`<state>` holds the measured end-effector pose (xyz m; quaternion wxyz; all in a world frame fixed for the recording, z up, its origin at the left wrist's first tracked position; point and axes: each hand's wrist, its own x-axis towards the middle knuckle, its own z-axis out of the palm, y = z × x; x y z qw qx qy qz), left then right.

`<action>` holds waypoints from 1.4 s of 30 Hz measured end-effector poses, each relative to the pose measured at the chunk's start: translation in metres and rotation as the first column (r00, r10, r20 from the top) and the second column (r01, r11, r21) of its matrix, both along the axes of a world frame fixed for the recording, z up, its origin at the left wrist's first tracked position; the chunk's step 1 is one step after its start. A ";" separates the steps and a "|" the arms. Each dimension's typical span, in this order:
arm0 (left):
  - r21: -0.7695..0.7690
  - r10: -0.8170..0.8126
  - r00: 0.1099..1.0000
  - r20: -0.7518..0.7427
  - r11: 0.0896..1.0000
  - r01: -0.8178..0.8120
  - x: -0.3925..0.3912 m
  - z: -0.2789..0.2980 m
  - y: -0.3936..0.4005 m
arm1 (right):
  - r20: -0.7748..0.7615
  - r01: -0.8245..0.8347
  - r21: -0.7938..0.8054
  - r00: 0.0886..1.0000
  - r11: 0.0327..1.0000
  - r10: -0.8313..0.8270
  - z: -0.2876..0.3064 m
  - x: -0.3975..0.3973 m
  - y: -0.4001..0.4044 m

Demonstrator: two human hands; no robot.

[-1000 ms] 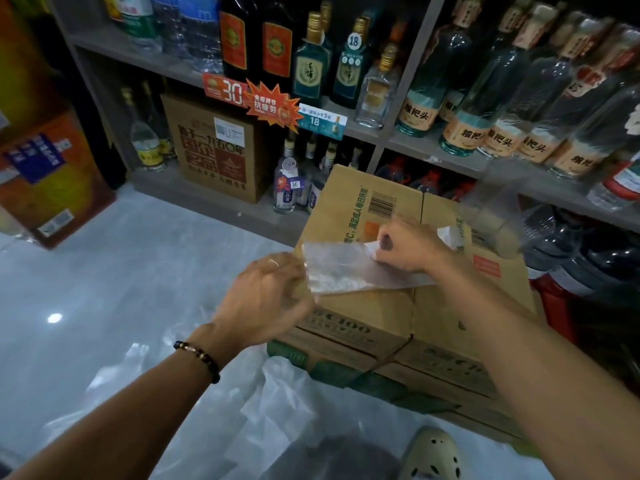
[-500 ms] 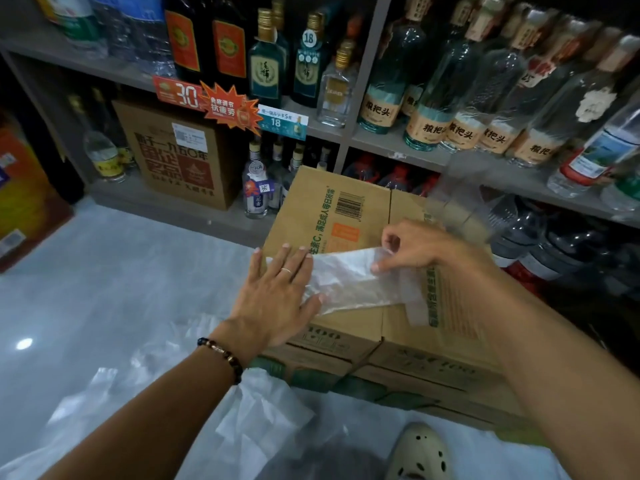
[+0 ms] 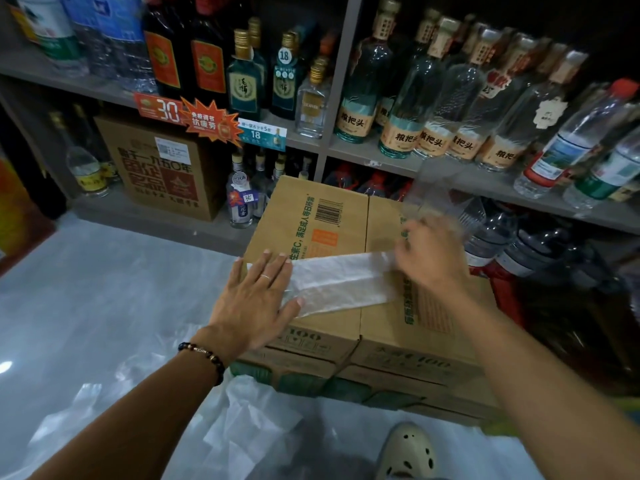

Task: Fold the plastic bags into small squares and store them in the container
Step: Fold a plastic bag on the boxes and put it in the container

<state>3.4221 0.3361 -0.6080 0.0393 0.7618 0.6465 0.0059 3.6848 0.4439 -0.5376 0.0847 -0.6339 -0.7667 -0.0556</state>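
Two hands apart now, plastic bag (image 3: 341,282) stretched longer — left hand (image 3: 254,299) flatter

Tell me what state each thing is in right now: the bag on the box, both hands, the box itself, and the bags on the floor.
Plastic bag: flattened into a long strip, lying on the box.
Left hand: flat, fingers straight, pressing the strip's left end.
Right hand: blurred, at the strip's right end; its hold cannot be told.
Cardboard box: closed, serving as work surface.
Loose bags: crumpled on the floor, unfolded.
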 end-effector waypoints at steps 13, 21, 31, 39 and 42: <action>0.028 0.013 1.000 -0.016 1.000 -0.012 0.001 -0.003 -0.001 | 0.047 -0.352 -0.421 0.912 0.836 0.408 -0.055 -0.032 -0.030; 0.027 0.017 1.000 -0.022 1.000 -0.016 0.001 -0.004 0.000 | 0.070 -0.121 -0.326 0.986 0.938 0.151 -0.052 0.025 -0.012; -0.052 0.046 0.994 0.103 0.998 -0.040 0.001 0.007 0.002 | -0.043 -0.527 -0.121 0.849 0.841 0.526 -0.034 0.004 -0.063; 0.281 -0.060 0.981 0.185 0.960 0.006 0.005 0.010 -0.026 | -0.221 -0.472 -0.132 0.871 0.872 0.439 -0.029 -0.006 -0.057; 0.245 -0.021 0.988 0.152 0.969 -0.017 0.003 0.011 -0.023 | -0.260 -0.431 -0.194 0.889 0.881 0.378 -0.024 -0.009 -0.052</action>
